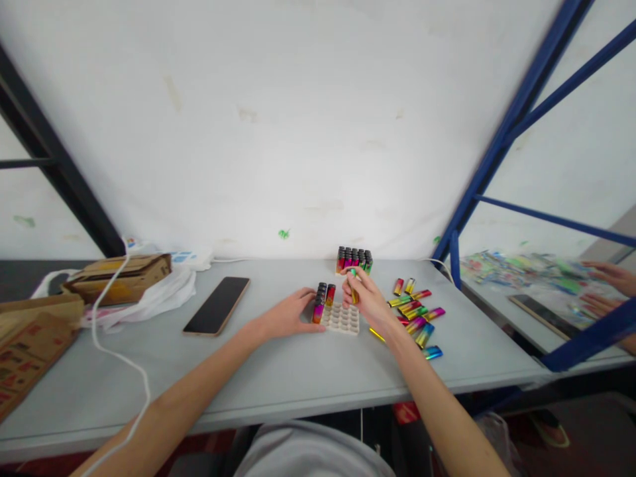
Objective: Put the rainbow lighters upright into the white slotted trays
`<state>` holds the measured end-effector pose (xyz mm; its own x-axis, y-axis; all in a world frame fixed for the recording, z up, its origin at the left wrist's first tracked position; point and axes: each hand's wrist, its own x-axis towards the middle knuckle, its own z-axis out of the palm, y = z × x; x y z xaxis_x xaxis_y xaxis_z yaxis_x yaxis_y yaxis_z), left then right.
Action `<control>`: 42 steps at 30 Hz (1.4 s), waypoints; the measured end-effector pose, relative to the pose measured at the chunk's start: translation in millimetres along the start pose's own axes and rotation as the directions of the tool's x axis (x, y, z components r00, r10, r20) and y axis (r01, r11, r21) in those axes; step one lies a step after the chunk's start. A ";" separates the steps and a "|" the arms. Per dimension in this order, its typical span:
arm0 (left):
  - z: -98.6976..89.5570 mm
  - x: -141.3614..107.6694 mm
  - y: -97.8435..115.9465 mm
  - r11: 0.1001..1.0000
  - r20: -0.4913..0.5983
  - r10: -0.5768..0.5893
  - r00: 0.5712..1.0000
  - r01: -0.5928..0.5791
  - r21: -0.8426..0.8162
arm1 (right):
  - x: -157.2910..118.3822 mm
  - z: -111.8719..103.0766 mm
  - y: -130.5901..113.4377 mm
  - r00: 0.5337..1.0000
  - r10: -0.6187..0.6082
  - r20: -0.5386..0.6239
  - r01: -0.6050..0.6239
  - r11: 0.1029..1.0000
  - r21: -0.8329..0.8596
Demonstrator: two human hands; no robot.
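Observation:
A white tray with rows of round holes (342,320) lies on the table, its left row filled with upright metallic lighters (318,305). One more red lighter (330,295) stands in the second row at the far side. My left hand (291,314) grips the tray's left side, thumb at the near corner and fingers by the lighters. Above the tray's far right part, my right hand (366,296) pinches a yellow-gold lighter (354,291) with a green top. Loose lighters (416,313) in several colours are spread to the right of the tray, partly behind my right wrist.
A full block of upright lighters (354,257) stands at the back by the wall. To the left are a phone (217,306), cardboard boxes (119,275), a plastic bag and a white cable (144,377). Blue frame posts (454,245) border the right; beyond them, another person's hands (609,291) show.

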<state>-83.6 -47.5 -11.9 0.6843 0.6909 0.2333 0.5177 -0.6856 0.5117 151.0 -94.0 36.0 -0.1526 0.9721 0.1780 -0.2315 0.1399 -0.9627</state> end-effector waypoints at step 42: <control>0.0 0.4 -0.8 1.000 0.000 -0.012 1.000 0.012 0.008 | 11.1 -9.8 35.7 0.963 -0.261 -0.065 0.161 0.753 -0.638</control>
<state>-83.8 -46.7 -12.2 0.6781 0.6989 0.2277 0.5296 -0.6793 0.5080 150.4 -76.3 1.6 -0.0236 0.9120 0.4096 0.4138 0.3819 -0.8264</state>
